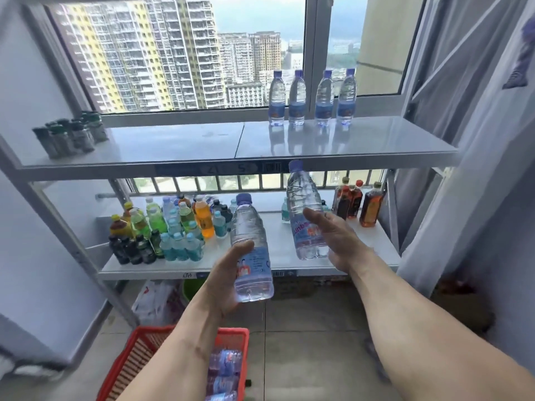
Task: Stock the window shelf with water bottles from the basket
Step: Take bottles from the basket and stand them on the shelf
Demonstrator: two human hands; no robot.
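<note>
My left hand [223, 277] grips a clear water bottle [250, 244] with a purple cap, held upright in front of the lower shelf. My right hand [335, 235] holds a second water bottle [304, 206] higher up, its cap just below the front edge of the window shelf [202, 143]. Several water bottles [312, 96] with blue labels stand in a row at the back right of that shelf, against the window. The red basket [139, 360] sits on the floor below my left arm, with more water bottles [224, 369] lying in it.
Small dark jars [69, 134] stand at the left end of the window shelf. The lower shelf [278, 241] carries coloured drink bottles [162, 227] on the left and brown bottles [359, 204] on the right. A curtain [463, 140] hangs at the right. Plastic bags [153, 299] lie under the rack.
</note>
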